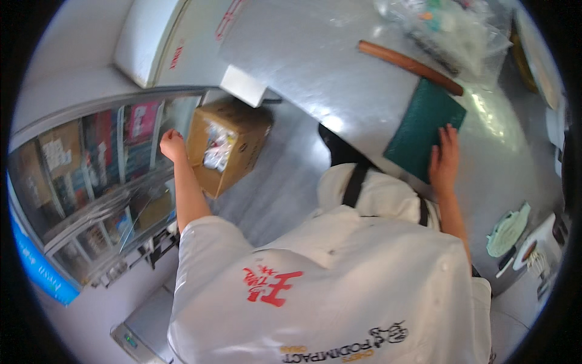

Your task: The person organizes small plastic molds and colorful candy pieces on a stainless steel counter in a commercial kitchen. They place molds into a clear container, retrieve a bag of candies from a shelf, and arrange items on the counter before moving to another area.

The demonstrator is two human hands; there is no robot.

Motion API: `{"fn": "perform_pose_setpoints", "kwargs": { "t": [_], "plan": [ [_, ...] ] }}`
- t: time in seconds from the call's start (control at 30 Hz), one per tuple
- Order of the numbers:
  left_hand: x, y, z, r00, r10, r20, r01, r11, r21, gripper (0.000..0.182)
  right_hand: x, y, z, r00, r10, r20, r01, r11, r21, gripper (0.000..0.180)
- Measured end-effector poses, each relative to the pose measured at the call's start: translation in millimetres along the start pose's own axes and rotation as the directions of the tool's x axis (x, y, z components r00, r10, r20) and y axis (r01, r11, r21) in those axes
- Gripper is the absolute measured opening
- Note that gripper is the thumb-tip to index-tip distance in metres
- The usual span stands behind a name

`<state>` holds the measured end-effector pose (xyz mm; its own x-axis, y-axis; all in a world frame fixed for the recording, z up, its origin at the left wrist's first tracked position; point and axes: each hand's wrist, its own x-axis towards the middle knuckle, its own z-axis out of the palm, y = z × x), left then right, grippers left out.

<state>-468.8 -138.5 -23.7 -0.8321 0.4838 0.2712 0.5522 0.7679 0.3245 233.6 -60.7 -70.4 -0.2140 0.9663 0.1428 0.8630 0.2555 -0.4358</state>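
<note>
My right hand [445, 159] lies with its fingers extended on a dark green rectangular mat or board [423, 127] at the edge of the metal worktop [327, 50]. A brown wooden rolling pin [404, 61] lies across the far end of the green piece. My left hand [173, 144] is raised at the left with curled fingers, between a glass-fronted cabinet [118, 141] and an open cardboard box [252, 136]; whether anything is inside its fingers is hidden. The box holds plastic wrappers or packets [218, 148].
Clear plastic bags [454, 36] lie at the far right of the worktop. A green leaf-shaped dish [507, 231] and a white tray with utensils [539, 252] stand at the right. A white block [243, 85] juts from the worktop corner beside a pale appliance [150, 41].
</note>
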Motion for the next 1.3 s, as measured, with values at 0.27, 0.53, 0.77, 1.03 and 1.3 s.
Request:
{"fn": "perform_pose_setpoints", "kwargs": {
  "t": [0.27, 0.53, 0.77, 1.03, 1.3],
  "plan": [
    [-207.8, 312.1, 53.6, 0.349, 0.878, 0.327, -0.624, 0.478, -0.618, 0.024, 11.7, -52.6, -15.9, 0.962, 0.173, 0.211, -0.134, 0.973, -0.185, 0.052],
    [-266.8, 453.2, 74.9, -0.029, 0.951, 0.308, -0.767, 0.176, -0.617, 0.028, 40.1, -27.8, -29.2, 0.964, 0.256, 0.069, -0.229, 0.935, -0.271, 0.092],
    [-265.0, 441.5, 66.1, 0.289, 0.879, 0.38, -0.249, 0.452, -0.856, 0.025, 57.4, 0.2, -31.7, 0.897, 0.42, 0.14, -0.39, 0.899, -0.2, 0.096],
    [-267.6, 429.4, 78.2, 0.098, 0.994, 0.052, -0.768, 0.109, -0.631, 0.046, 24.3, 26.7, -36.1, 0.889, 0.45, 0.078, -0.45, 0.893, -0.024, 0.067],
    [-262.1, 419.9, 82.1, -0.195, 0.877, 0.438, -0.758, 0.149, -0.635, 0.042, -62.3, 48.1, -51.0, 0.696, 0.505, 0.511, -0.704, 0.618, 0.349, 0.047]
  ]
}}
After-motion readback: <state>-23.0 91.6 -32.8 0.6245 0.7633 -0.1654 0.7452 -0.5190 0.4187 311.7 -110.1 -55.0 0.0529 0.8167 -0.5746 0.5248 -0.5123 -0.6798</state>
